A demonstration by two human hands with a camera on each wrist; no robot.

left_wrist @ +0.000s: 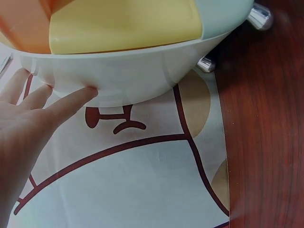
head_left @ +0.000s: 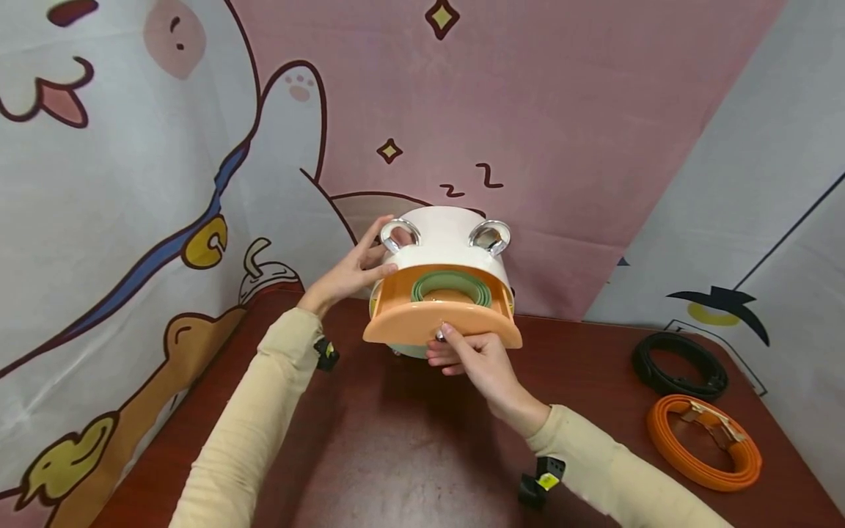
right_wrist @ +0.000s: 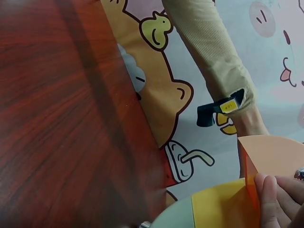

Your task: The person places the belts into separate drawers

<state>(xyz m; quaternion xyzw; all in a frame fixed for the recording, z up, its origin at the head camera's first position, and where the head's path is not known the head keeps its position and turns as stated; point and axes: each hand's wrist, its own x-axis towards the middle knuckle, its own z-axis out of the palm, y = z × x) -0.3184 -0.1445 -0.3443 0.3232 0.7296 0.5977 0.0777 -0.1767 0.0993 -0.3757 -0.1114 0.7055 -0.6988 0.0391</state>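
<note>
A rounded white storage box point(head_left: 442, 233) with two silver ear-shaped rings stands on the table, its orange drawer point(head_left: 403, 323) pulled partway out. Inside that drawer lies a coiled green belt point(head_left: 485, 293). My right hand point(head_left: 485, 363) pinches the drawer's small silver knob point(head_left: 441, 335) between thumb and fingers. On the box's left side rests my left hand point(head_left: 350, 277), fingers spread and fairly straight against the white shell. Below the orange drawer, the left wrist view shows a yellow drawer point(left_wrist: 126, 28) and a pale green one point(left_wrist: 223, 16), along with silver feet point(left_wrist: 206, 64).
A coiled black belt point(head_left: 680, 367) lies at the right of the dark red wooden table point(head_left: 370, 455), with a coiled orange belt point(head_left: 703, 444) in front of it. Behind the box hangs a cartoon-printed backdrop point(head_left: 541, 132).
</note>
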